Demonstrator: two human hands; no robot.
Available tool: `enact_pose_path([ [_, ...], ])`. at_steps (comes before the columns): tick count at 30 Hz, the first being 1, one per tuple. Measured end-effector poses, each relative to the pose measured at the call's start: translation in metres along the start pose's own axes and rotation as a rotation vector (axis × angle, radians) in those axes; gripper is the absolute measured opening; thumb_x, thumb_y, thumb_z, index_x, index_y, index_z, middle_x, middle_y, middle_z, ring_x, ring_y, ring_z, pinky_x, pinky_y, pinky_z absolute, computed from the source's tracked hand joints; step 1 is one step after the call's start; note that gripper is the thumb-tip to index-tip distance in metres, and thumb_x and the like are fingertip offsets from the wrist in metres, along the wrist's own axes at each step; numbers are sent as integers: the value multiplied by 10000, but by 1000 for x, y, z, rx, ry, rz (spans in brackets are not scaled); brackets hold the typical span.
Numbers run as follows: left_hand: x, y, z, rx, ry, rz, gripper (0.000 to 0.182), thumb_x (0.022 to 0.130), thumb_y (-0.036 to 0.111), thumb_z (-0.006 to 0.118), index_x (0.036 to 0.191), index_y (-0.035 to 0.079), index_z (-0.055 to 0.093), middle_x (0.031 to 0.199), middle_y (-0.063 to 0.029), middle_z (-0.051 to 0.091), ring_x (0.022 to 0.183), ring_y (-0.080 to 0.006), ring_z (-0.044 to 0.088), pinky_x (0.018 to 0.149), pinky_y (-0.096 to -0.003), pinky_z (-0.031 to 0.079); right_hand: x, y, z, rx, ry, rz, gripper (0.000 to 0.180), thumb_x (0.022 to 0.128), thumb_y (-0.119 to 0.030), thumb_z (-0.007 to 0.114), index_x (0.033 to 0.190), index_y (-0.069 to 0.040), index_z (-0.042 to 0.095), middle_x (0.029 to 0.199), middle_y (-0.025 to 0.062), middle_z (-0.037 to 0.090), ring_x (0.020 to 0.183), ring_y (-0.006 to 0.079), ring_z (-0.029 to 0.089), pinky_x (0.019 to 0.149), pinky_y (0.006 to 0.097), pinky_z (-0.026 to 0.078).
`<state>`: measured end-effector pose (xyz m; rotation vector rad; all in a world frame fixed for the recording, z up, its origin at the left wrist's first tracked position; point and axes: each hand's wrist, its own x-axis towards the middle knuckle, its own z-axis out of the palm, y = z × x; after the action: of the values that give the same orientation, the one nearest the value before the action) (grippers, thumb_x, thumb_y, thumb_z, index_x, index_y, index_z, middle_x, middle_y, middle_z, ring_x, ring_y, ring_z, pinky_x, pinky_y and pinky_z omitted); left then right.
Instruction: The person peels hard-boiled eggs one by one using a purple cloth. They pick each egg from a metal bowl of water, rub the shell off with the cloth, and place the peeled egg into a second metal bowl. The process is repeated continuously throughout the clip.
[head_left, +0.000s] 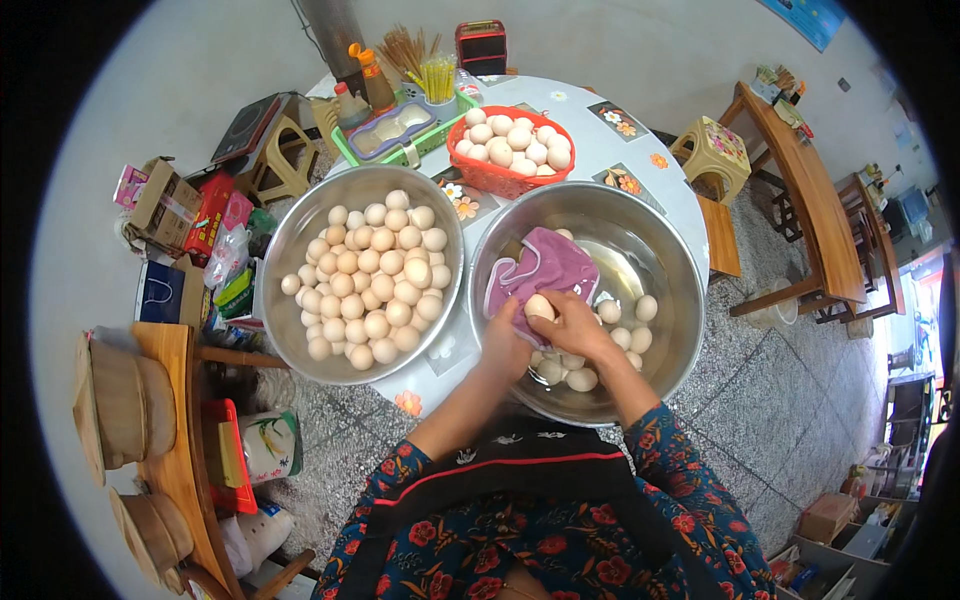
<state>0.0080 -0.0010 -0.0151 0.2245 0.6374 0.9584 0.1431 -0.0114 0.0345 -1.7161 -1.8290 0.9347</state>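
Note:
Both hands are over the right-hand metal basin (679, 247), which holds water. My right hand (574, 324) grips a pale egg (539, 307) between thumb and fingers. Close beside it, my left hand (508, 341) has hold of the near edge of a wet purple cloth (551, 259) with white trim. Several more eggs (582, 379) lie in the water, some partly covered by the hands and cloth. To the left, a wide metal basin (281, 262) carries a large heap of light brown eggs (367, 261).
Behind the basins, a red plastic basket (495, 180) is filled with eggs. A green tray (450, 131) with bottles and a purple-rimmed container stands beside it on the round table (566, 94). Steamers (124, 397) sit on a wooden bench at left; a stool (712, 154) is at right.

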Motion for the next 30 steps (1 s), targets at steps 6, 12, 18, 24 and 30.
enact_pose_path([
  [6, -2, -3, 2, -76, -53, 8, 414, 1017, 260, 308, 1304, 6, 464, 1295, -148, 530, 1203, -278, 494, 1063, -449, 344, 3, -4, 0, -125, 38, 141, 462, 769, -340, 665, 1115, -42, 597, 1073, 255, 616, 974, 398, 607, 881, 441, 468],
  [12, -4, 4, 5, -17, -30, 45, 406, 1014, 245, 317, 1308, 6, 462, 1303, -146, 526, 1201, -289, 496, 1055, -449, 358, 2, 10, -4, 125, -27, 50, 564, 755, -293, 681, 1238, -27, 561, 1100, 265, 595, 989, 403, 599, 864, 441, 472],
  [18, -5, 2, 11, -173, 29, -86, 407, 1011, 237, 307, 1310, 4, 455, 1293, -161, 525, 1195, -296, 501, 1043, -450, 374, 11, 11, -4, -134, 98, -13, 499, 737, -283, 700, 1145, -21, 579, 1041, 234, 631, 940, 375, 628, 824, 435, 488],
  [24, -9, 6, 12, -167, -18, -38, 421, 1010, 243, 289, 1312, -1, 452, 1281, -167, 529, 1195, -298, 501, 1047, -449, 372, 1, 3, -9, 176, 53, 9, 456, 748, -265, 712, 1127, -41, 594, 1072, 229, 608, 1012, 373, 592, 862, 415, 475],
  [30, -4, 0, 8, -208, 19, -91, 450, 1003, 289, 300, 1308, -4, 457, 1285, -169, 532, 1179, -315, 515, 1060, -462, 352, 2, 16, -3, -18, -3, -24, 463, 740, -298, 695, 1123, -57, 596, 1101, 216, 606, 1041, 375, 579, 901, 429, 458],
])
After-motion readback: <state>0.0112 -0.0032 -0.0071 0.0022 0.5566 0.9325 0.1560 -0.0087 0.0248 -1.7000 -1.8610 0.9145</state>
